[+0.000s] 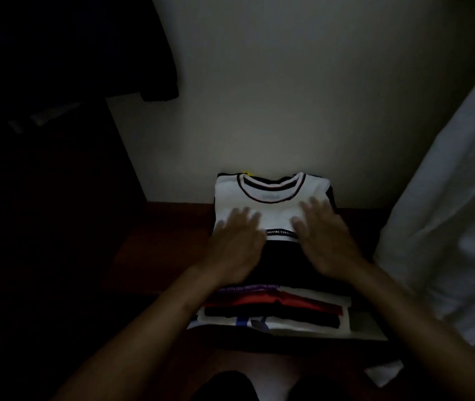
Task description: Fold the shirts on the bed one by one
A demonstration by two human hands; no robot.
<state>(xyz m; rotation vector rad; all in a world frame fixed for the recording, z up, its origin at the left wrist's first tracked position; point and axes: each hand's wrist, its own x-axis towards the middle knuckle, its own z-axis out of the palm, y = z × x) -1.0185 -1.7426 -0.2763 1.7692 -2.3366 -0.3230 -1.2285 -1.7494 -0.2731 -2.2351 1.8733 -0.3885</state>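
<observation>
Head view, very dim. Nearest me, the edges of a stack of folded shirts (273, 312) face the person. I count about five layers: a white one with a blue mark at the bottom, then black, red, one with a band of purple lettering, and the top shirt. The dark may hide more.

Both forearms reach over those edges. The left hand (234, 241) and right hand (325, 235) lie side by side on the top shirt (273, 195), palms down and fingers straight, gripping nothing. They are blurred, so I cannot say whether they press or smooth.

The top shirt is white across the chest and black below, with a line of print between and a dark-trimmed collar on the far side. It is already folded into a neat rectangle and rests squarely on the pile.

I judge it light, soft and limp. Lifted from one corner it would likely sag and spill its folds. It would be better taken with flat hands slid under both side edges, or the whole pile held from beneath.

The stack sits on a reddish-brown wooden surface (158, 250), with white bedding (447, 227) just to the right. Behind rises a pale wall (288, 82), and one dark garment (86, 53) hangs at upper left.
</observation>
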